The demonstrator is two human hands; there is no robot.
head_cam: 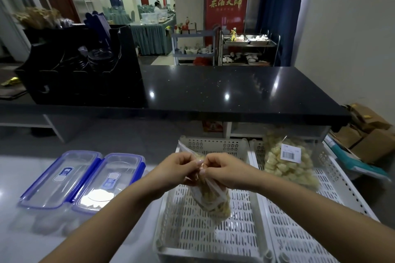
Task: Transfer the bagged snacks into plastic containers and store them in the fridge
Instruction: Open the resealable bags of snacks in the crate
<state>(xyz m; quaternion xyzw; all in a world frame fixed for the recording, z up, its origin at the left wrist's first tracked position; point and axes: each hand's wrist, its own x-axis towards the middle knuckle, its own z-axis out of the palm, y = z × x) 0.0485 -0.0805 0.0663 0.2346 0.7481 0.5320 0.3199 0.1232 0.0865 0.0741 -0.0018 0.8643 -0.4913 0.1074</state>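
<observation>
While both hands pinch its knotted top, the snack bag (210, 198) hangs below the fingers (197, 163) over a white perforated basket (192, 239). The left hand (175, 170) and right hand (224, 170) meet at the neck, fingers curled tight on the plastic. A sharp tug could, I judge, split the film and scatter snacks through the basket's holes. Left of the hands, two lidded containers (81, 179) sit on the bench; right of them lies a second bag (288, 162). Whether the knot is loose is hidden by the fingertips, and no fridge shows.
</observation>
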